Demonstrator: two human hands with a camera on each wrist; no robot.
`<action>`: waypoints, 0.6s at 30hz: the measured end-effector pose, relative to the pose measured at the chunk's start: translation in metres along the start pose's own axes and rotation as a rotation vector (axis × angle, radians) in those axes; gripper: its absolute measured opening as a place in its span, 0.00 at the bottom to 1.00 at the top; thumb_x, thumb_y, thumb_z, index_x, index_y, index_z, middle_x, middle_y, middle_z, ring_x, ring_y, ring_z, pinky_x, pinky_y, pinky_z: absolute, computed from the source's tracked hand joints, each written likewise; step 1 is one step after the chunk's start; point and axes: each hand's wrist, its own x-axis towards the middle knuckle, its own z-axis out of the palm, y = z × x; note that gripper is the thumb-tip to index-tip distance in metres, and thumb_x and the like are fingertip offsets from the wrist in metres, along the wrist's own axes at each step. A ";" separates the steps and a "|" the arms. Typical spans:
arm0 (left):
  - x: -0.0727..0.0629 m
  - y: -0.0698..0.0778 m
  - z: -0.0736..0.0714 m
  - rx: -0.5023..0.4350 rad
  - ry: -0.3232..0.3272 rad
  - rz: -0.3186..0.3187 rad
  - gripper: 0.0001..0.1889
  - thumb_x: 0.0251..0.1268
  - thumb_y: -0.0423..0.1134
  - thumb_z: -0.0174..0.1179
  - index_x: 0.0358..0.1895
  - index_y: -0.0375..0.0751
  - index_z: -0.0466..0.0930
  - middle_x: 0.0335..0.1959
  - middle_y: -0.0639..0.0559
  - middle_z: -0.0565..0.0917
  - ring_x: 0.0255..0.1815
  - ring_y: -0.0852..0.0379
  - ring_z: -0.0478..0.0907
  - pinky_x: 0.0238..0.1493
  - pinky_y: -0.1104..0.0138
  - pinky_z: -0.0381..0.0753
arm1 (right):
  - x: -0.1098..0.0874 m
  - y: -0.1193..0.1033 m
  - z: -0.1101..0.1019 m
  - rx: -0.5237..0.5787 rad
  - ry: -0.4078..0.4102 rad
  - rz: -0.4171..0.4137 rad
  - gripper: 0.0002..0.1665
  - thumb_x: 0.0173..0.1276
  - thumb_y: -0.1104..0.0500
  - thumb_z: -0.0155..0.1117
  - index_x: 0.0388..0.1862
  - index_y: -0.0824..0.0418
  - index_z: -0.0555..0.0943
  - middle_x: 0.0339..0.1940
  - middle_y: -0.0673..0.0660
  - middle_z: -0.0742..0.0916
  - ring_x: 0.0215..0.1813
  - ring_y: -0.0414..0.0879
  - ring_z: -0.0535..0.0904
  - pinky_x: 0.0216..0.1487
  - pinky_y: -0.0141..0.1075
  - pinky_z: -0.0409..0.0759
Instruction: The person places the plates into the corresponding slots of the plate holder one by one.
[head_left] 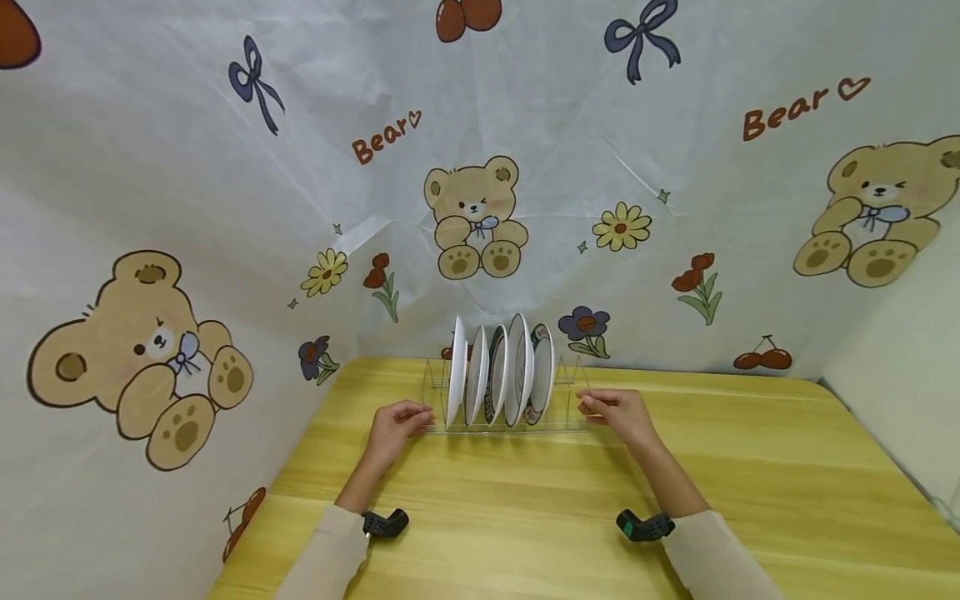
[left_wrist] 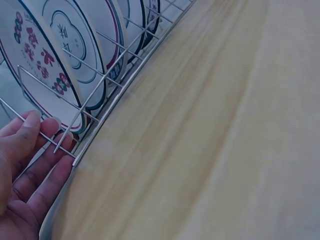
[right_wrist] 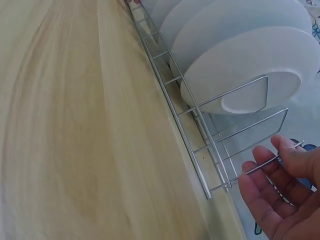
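A wire dish rack (head_left: 517, 431) stands near the back of the table, with several white plates (head_left: 454, 375) upright side by side in its slots. My left hand (head_left: 393, 429) is at the rack's left end, thumb and fingers pinching an end wire. In the left wrist view the nearest plate (left_wrist: 37, 55) has a red floral pattern and a dark rim. At the opposite end, my right hand (head_left: 618, 414) pinches another end wire between thumb and fingers. The right wrist view shows the plain white back of a plate (right_wrist: 250, 60) beyond vacant slots.
Under the rack lies a yellow wood-grain table (head_left: 510, 517). A white sheet (head_left: 570, 108) printed with bears and flowers hangs behind and along the left side. At the right is a pale wall (head_left: 900, 367). Each wrist carries a black camera (head_left: 386, 523).
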 end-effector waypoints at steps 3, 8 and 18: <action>0.000 0.002 -0.001 -0.004 -0.017 -0.011 0.09 0.67 0.29 0.67 0.43 0.24 0.85 0.42 0.33 0.88 0.41 0.50 0.89 0.44 0.58 0.89 | 0.005 -0.003 -0.002 -0.005 0.001 0.004 0.16 0.77 0.64 0.61 0.56 0.74 0.83 0.44 0.66 0.90 0.44 0.47 0.89 0.48 0.43 0.88; -0.002 0.006 0.001 -0.006 -0.093 0.004 0.07 0.67 0.27 0.65 0.42 0.22 0.83 0.42 0.33 0.88 0.41 0.51 0.89 0.46 0.53 0.88 | 0.013 -0.005 -0.008 -0.070 0.016 -0.001 0.16 0.78 0.64 0.60 0.55 0.74 0.84 0.41 0.63 0.91 0.42 0.46 0.89 0.48 0.41 0.88; -0.022 0.015 0.016 0.012 -0.186 -0.018 0.09 0.67 0.28 0.66 0.42 0.22 0.84 0.41 0.32 0.87 0.43 0.46 0.89 0.49 0.48 0.86 | 0.025 -0.006 -0.020 -0.154 0.025 0.019 0.15 0.77 0.62 0.61 0.52 0.71 0.86 0.38 0.62 0.91 0.40 0.47 0.89 0.50 0.49 0.87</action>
